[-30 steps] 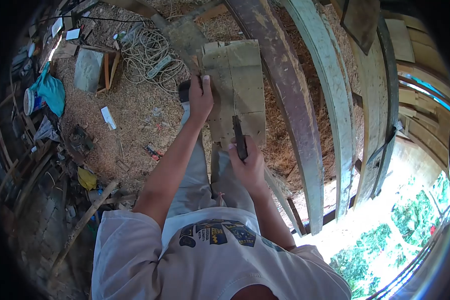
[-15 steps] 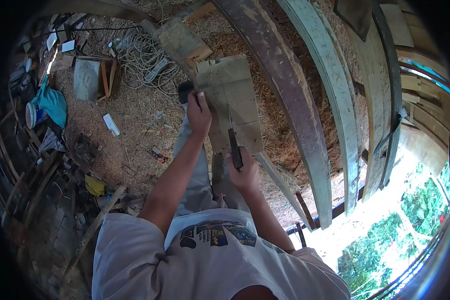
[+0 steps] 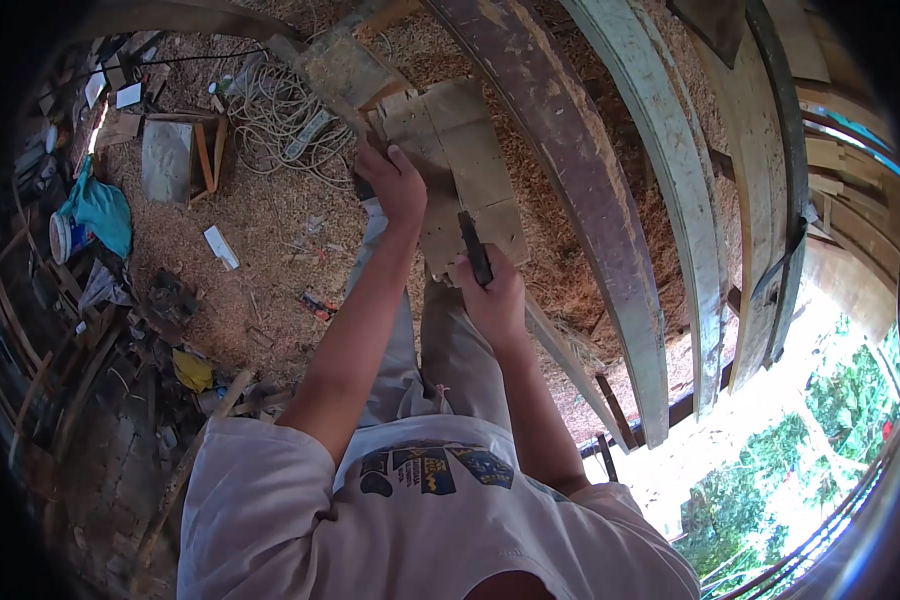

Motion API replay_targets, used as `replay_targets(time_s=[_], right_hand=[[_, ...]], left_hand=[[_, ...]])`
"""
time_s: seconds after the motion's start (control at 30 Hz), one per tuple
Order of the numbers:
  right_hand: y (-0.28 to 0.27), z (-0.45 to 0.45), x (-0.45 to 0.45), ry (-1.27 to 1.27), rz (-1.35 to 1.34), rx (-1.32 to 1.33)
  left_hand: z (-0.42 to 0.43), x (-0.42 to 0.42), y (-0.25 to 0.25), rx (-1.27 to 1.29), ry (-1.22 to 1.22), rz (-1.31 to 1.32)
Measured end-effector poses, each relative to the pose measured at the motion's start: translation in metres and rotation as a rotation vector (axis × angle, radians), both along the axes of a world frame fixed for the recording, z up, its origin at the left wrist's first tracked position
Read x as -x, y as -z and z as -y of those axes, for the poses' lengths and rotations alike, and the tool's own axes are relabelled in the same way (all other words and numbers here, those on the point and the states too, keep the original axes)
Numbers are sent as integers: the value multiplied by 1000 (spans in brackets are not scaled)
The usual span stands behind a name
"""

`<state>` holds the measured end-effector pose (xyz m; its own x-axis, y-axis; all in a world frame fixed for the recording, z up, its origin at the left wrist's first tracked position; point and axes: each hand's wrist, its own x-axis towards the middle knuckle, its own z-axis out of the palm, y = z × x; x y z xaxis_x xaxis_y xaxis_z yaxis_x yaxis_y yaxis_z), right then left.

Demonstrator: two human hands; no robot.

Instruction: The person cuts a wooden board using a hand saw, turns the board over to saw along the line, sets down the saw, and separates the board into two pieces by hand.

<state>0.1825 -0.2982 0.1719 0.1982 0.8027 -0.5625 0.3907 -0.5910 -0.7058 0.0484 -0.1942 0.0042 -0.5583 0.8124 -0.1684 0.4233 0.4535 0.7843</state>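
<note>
A flat brown wooden board (image 3: 485, 170) lies in front of my legs, with a thin dark line running lengthwise down it. My left hand (image 3: 395, 185) grips the board's left edge, thumb on top and the other fingers partly hidden. My right hand (image 3: 495, 300) is wrapped around the dark handle of a handsaw (image 3: 475, 250). Its narrow blade is seen almost edge-on and meets the line in the board; the teeth cannot be made out. Beyond the board's far end rests a block of wood (image 3: 345, 75).
Long curved timbers, one brown (image 3: 580, 170) and one pale green (image 3: 660, 170), stand close on my right. Coiled rope (image 3: 280, 125), a box-like piece (image 3: 168, 160) and a teal bag (image 3: 105, 215) lie on the shavings-covered floor to the left. Scrap wood is piled further left.
My right hand and the saw have moved forward along the board. My left hand also sits further forward on the edge, and the board appears slightly higher in view.
</note>
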Motion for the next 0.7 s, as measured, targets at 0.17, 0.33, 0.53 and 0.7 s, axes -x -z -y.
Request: replay_targets(time_s=[0.17, 0.33, 0.53, 0.7], right_hand=[[-2, 5, -6, -50, -26, -19], [7, 10, -6, -35, -55, -67], [19, 9, -8, -5, 20, -53], [19, 12, 0, 40, 23, -91]], left_hand=[[-5, 1, 8, -2, -18, 43], [-5, 1, 18, -27, -175, 154], [-20, -7, -32, 404, -163, 113], [-25, -16, -40, 524, -202, -44]])
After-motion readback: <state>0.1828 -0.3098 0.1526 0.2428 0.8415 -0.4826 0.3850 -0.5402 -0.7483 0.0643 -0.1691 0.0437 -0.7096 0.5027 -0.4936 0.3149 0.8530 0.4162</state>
